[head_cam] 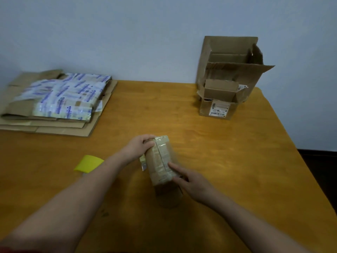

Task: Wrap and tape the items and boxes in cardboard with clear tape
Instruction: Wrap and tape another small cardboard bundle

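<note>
A wooden table (218,152) fills the view. Far out to the left of the fingers lies a stack of flattened cardboard (21,117), its top sheet covered in blue-printed tape (69,95). Far beyond the right fingers, against the wall, stands a large open box (235,70), with a small labelled box (217,106) just in front of it. Between the two hands is the cardboard parcel (160,161), glossy with clear tape and held lengthwise. The left hand (138,147) grips its far end, fingers curled over the edge. The right hand (191,181) holds the near end, index finger laid straight on the taped seam, thumb against the side below it; its other fingers are hidden. A yellow piece (88,163) lies just left of the left forearm.
</note>
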